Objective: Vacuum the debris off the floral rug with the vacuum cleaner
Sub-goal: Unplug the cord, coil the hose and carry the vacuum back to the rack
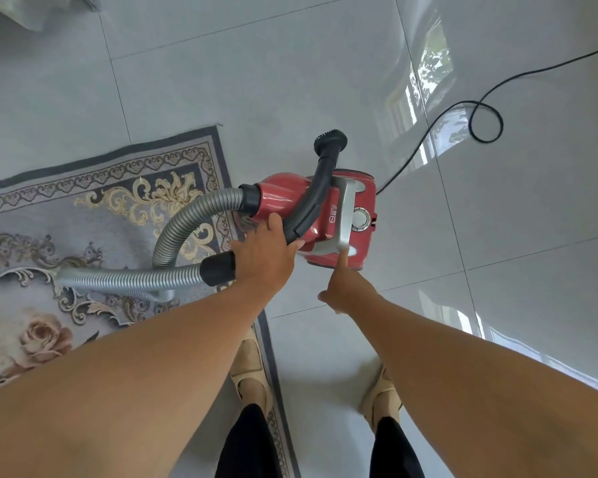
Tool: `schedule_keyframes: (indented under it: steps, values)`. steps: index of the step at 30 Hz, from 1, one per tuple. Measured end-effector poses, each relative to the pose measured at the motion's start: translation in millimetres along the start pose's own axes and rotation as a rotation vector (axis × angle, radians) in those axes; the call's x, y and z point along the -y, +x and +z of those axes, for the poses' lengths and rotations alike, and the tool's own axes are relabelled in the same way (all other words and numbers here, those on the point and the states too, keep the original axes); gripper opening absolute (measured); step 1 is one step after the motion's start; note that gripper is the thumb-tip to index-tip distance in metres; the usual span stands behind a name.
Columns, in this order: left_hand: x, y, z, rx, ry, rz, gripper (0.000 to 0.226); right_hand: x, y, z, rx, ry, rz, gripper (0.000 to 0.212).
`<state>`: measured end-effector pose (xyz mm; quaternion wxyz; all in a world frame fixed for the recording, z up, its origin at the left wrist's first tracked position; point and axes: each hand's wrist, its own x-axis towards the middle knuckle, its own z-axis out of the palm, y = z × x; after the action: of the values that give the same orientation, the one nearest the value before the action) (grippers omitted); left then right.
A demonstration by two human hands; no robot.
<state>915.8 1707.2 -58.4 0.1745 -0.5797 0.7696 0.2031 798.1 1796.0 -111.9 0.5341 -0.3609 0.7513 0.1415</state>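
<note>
A: Looking down from the head camera, the left hand is wrapping its fingers around the black hose handle, closed on it just above the red vacuum cleaner.

B: And the right hand is curling up with only the index finger out, its tip touching the silver carry handle at the near end. I'd say it is hunting for the switch; the round button is sitting further along the top.

A: So the finger is wanting a firm, straight press while the left is steadying the nozzle, which is pointing away over bare tile.

B: The floral rug is lying to the left, its corner just beside the machine. Debris on it is too small to make out.

A: Watch the grey hose — it is looping across the rug's border and could be dragging there.

B: The black cord is coiling on the tile floor behind, well apart from the feet. One shoe is standing on the rug's edge, pinning it.
</note>
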Motion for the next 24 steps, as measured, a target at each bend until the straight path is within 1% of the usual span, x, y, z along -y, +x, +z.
schedule_keyframes:
  steps: [3,6,11,14,16,19,24]
  values:
    - [-2.6,2.2,1.9,0.001,-0.018,0.003,0.043,4.0,0.3,-2.4,0.078,0.08,0.011,0.119]
    - [-2.5,3.6,5.4,-0.006,-0.027,0.014,0.042,6.2,-3.9,-14.0,0.142,0.168,0.035,0.118]
    - [-4.4,3.8,9.3,0.015,-0.046,0.002,0.043,3.9,-9.4,-21.4,0.186,0.189,0.062,0.119]
    - [-6.6,4.7,9.9,0.032,-0.071,-0.007,0.043,1.4,-9.0,-24.7,0.15,0.226,0.036,0.116]
    - [-6.2,4.7,8.7,0.044,-0.069,-0.014,0.043,-0.9,-8.5,-21.9,0.108,0.16,0.011,0.112]
    - [-6.2,5.3,5.6,0.064,-0.053,-0.021,0.043,-5.4,-9.9,-13.1,0.074,0.066,0.031,0.109]
    - [-4.3,3.3,1.3,0.086,-0.035,-0.025,0.043,-6.0,-27.3,-9.5,0.004,0.02,-0.005,0.104]
